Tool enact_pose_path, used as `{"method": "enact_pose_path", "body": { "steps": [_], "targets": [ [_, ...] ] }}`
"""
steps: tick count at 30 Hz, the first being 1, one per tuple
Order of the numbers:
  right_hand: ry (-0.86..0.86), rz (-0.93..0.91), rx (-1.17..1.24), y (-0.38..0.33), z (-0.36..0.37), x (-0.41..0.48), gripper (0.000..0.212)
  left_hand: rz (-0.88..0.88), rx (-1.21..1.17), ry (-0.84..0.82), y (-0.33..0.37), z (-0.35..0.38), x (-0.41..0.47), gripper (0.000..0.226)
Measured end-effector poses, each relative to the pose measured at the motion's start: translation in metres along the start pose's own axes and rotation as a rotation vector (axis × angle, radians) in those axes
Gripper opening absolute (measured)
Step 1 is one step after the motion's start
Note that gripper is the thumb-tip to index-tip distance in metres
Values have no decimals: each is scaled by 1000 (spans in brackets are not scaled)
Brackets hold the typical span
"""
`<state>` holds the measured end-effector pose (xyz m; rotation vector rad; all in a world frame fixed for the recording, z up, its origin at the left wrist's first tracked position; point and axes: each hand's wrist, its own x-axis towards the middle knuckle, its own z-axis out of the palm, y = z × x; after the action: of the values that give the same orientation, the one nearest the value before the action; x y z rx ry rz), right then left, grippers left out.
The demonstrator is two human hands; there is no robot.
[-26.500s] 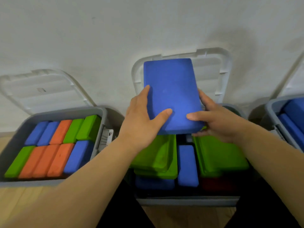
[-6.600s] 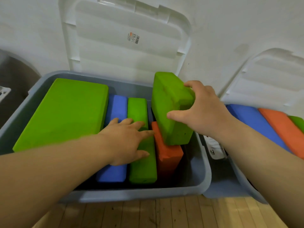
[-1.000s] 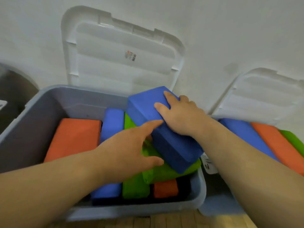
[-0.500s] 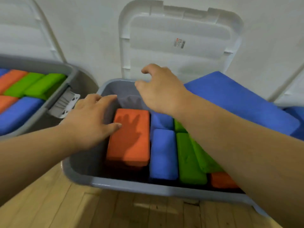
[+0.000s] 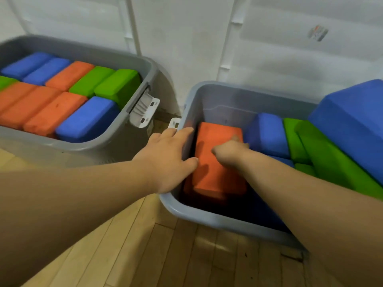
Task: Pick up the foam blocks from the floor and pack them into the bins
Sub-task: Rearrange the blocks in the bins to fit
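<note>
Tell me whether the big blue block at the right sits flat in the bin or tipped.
Tipped: the big blue block slants across the green blocks, rising above the bin's rim.

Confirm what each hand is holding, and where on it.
Right hand grips the orange block by its right edge, near the far corner. Left hand lies open over the left rim of the bin, holding nothing.

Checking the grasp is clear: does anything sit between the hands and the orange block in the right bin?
Nothing visible does. The right hand lies on the orange block, fingers curled at its edge by the blue block. The left hand is open over the left wall of the bin, beside the block.
</note>
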<state>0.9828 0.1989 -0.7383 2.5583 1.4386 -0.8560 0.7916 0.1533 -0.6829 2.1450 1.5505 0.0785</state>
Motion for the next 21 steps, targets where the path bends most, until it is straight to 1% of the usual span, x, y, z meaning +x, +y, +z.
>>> {"method": "enact_pose_path", "body": {
  "steps": [2, 4, 9, 12, 16, 19, 21],
  "targets": [
    [-1, 52, 31, 4, 6, 0, 93, 3, -42, 14, -1, 1, -2, 79],
    [42, 53, 106, 9, 7, -3, 96, -2, -78, 21, -1, 1, -3, 78],
    [86, -40, 296, 17, -6, -7, 100, -18, -102, 41, -1, 1, -2, 77],
    [119, -87, 349, 23, -9, -12, 106, -25, -130, 54, 0, 2, -2, 77],
    [191, -164, 428, 28, -15, -17, 95, -32, -141, 62, 0, 2, 0, 77],
    [237, -186, 630, 29, -19, -15, 105, -35, -151, 60, 1, 2, -1, 76],
    [234, -174, 680, 30, -20, -19, 103, -38, -154, 64, 2, 1, -2, 76]
  ]
}}
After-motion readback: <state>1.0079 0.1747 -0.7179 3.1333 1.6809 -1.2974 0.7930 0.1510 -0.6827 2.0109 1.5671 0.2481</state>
